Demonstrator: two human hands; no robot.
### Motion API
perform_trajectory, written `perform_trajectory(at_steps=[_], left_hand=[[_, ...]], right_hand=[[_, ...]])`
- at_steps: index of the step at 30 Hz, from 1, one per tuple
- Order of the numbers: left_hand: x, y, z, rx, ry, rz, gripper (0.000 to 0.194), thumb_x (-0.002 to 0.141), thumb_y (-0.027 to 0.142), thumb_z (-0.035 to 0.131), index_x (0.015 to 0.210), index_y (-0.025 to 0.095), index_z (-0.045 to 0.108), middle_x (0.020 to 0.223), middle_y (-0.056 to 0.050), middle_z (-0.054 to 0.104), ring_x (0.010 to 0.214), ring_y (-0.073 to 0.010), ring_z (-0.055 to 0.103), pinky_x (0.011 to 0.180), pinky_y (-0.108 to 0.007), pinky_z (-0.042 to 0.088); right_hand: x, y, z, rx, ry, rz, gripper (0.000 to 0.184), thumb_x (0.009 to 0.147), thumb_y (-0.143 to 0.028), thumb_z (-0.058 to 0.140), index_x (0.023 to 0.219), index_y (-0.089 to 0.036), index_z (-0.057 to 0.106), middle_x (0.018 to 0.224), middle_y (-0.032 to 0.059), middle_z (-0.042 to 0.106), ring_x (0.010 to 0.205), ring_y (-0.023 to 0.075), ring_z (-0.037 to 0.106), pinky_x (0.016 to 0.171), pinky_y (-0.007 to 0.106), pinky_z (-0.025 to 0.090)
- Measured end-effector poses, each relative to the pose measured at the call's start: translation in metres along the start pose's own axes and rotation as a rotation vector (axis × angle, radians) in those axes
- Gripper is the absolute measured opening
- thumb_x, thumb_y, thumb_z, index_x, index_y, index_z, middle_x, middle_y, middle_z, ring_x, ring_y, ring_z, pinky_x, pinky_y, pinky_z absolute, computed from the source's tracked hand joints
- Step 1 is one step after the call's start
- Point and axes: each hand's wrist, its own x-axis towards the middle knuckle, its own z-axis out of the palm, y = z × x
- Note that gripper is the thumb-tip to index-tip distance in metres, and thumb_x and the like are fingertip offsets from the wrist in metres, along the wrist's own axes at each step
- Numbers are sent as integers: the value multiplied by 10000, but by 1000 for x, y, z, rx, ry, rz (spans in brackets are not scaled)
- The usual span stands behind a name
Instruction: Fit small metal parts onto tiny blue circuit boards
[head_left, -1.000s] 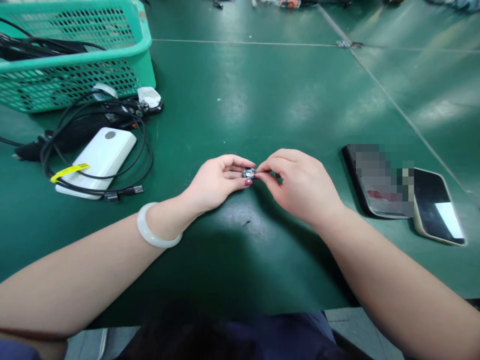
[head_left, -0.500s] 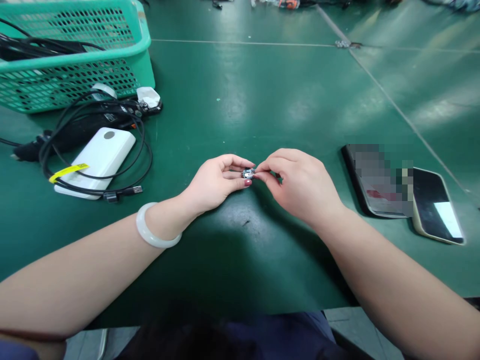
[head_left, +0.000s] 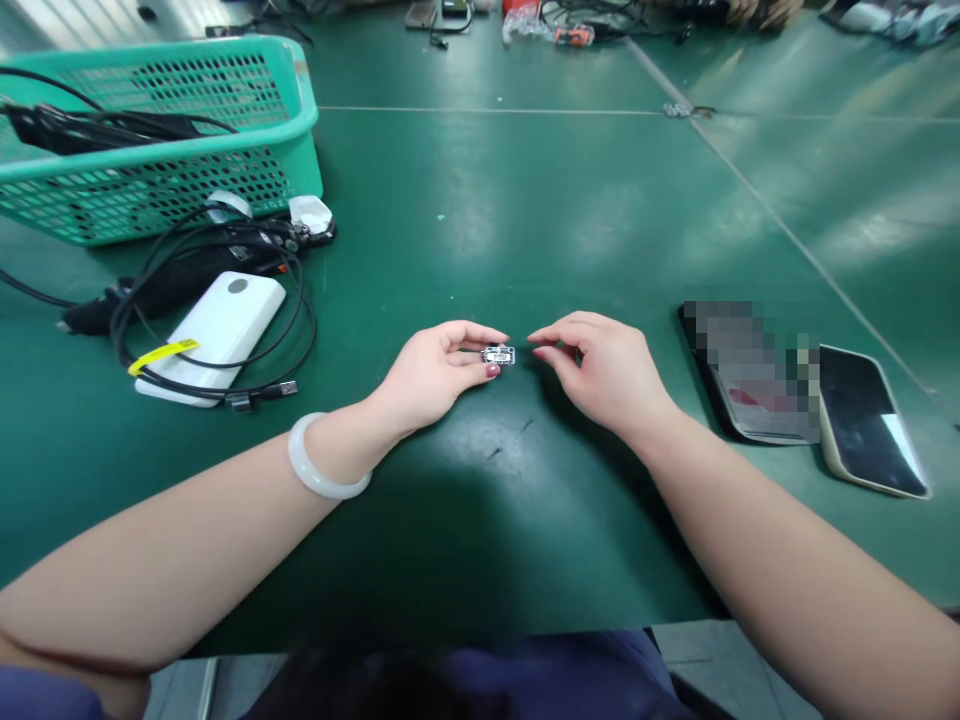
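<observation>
My left hand (head_left: 435,375) is closed, pinching a small silvery metal part (head_left: 499,355) between thumb and fingertips just above the green table. The part has a pale middle and dark edges; its exact kind is too small to make out. A white bangle (head_left: 319,465) circles my left wrist. To the right, apart from the part, is my right hand (head_left: 604,370). Its thumb and index finger point left with a narrow gap between them, and I see nothing held there. Below the hands, two tiny dark slivers (head_left: 493,454) lie on the table.
A green plastic basket (head_left: 225,175) with black cables stands at the back left. Before it lie a black tool (head_left: 169,280), a white power bank (head_left: 214,335) and a looped USB cable (head_left: 262,390). Two phones, one dark (head_left: 750,375) and one cream-edged (head_left: 870,420), lie at right.
My right hand has come off the metal part and moved slightly right, its fingertips parting. More of the part shows. A second dark sliver now lies on the table. The view has tilted up slightly.
</observation>
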Motion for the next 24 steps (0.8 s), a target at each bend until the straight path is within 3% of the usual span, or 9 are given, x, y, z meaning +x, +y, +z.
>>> perform_trajectory(at_steps=[7,11,17,21,23,24], left_hand=[[2,-4,-3,-86,28,23,324,670,91,750,984,133,680,938,-47,738,849,-125,688,945,-338,509],[-9,-3,-8,-207,122,73,325,669,136,768,983,144,687,923,-50,733,878,-140,682,892,-324,533],[-72,-2,-42,-294,377,-6,199,757,161,707,952,196,710,893,-18,736,938,-135,693,865,-238,554],[-122,-1,-76,-290,753,-68,149,794,153,646,870,245,735,923,55,740,986,-119,683,995,-217,516],[-144,0,-92,-239,904,-86,108,778,193,672,793,283,730,971,124,737,1087,-134,650,1099,-249,455],[-153,-1,-100,-176,925,-118,96,757,225,702,797,308,730,985,156,734,1152,-158,620,1141,-288,422]], right_hand=[[-1,-3,8,199,-11,66,267,789,-163,655,1051,-207,684,886,20,662,572,109,514,614,296,483],[0,2,12,218,-9,137,267,781,-187,655,1045,-223,678,887,13,663,553,105,500,653,318,493],[-2,4,13,264,-22,177,243,808,-206,617,1044,-204,674,895,16,654,544,92,488,661,311,488],[-3,2,14,284,-39,166,247,821,-205,604,1058,-199,673,901,19,653,545,88,489,662,302,486],[-3,1,15,285,-42,164,252,824,-196,598,1064,-194,672,899,18,651,544,86,491,665,296,485],[-3,2,15,281,-43,163,253,825,-193,595,1066,-194,672,897,17,651,545,85,492,668,294,484]])
